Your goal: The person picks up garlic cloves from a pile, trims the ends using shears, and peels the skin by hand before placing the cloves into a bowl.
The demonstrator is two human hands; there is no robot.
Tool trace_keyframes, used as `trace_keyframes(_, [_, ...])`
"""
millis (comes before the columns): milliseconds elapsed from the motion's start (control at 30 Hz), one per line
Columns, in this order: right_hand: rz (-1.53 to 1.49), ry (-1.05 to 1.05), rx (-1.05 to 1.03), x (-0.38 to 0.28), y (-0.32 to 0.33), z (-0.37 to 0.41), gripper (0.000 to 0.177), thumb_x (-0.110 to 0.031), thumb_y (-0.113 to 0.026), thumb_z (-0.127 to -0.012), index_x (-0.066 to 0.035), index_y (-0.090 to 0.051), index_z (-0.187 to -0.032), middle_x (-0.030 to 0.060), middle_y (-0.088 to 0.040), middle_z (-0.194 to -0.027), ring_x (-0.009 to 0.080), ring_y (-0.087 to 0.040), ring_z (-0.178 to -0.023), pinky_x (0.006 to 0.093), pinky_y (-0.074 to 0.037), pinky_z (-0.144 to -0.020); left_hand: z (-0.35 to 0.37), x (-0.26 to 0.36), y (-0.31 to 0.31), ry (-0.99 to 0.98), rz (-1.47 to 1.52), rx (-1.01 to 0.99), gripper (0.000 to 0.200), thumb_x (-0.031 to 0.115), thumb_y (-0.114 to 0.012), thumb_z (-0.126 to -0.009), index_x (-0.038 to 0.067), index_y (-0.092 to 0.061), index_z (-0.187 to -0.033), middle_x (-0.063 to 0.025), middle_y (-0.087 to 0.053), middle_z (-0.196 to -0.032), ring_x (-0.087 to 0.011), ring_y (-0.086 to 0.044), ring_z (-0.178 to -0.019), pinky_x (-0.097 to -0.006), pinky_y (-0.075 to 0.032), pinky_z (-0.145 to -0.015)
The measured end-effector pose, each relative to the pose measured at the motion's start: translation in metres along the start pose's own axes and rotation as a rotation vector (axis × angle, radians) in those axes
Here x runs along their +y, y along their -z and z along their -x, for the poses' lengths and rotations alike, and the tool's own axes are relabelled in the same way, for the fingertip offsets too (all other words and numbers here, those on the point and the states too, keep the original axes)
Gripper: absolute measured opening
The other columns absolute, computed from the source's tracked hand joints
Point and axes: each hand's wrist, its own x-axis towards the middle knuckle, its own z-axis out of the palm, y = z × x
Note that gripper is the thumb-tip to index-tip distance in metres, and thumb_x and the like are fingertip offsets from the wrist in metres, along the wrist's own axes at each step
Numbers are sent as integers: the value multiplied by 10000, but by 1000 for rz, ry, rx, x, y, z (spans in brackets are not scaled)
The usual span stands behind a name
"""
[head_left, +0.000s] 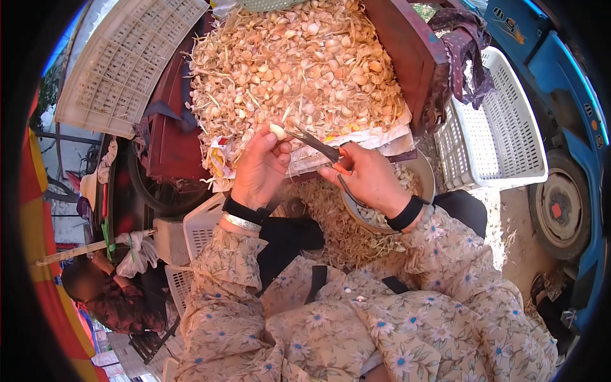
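Observation:
Between the thumb and fingertips of my left hand [262,164] is a pale garlic clove [277,132]. My right hand [372,175] grips a pair of scissors [326,149] with dark blades and orange on the handle. The blade tips point left and reach right up to the clove. Just beyond both hands spreads a big heap of garlic cloves [293,70] mixed with dry skins and stalks, lying on a white sheet [388,137]. Below my right hand stands a round basin [425,175] holding peeled-looking cloves, partly hidden by that hand and wrist.
White plastic crates stand at the right [509,153] and beside my left forearm [197,232]; another crate [121,63] leans at upper left. Dark red boards [407,57] flank the heap. A blue vehicle [573,95] is at the right. Another person [121,299] sits at lower left.

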Motion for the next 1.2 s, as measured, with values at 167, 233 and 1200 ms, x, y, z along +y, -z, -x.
trace_keyframes(167, [8, 15, 27, 1, -1, 1, 436, -412, -697, -727, -22, -586, -887, 81, -619, -676, 268, -615, -636, 355, -471, -580, 11, 0, -12, -7, -1, 22, 169, 80, -553, -855, 49, -536, -1021, -90, -593, -924, -103, -544, -730, -188, -447, -594])
trace_keyframes(233, [-32, -41, 14, 2, 2, -2, 435, -415, -692, -736, -19, -584, -879, 85, -621, -674, 262, -616, -633, 349, -470, -580, 16, 5, -9, -37, -78, 46, 166, 67, -543, -855, 50, -533, -1021, -87, -603, -901, -99, -552, -699, -196, -453, -576])
trace_keyframes(1200, [-92, -136, -11, 3, 17, -6, 426, -426, -679, -752, -17, -580, -824, 95, -604, -636, 257, -600, -599, 350, -448, -556, -61, 5, 14, 58, -689, 89, 201, 213, -533, -902, 46, -531, -1014, -67, -581, -753, -90, -510, -528, -197, -387, -444])
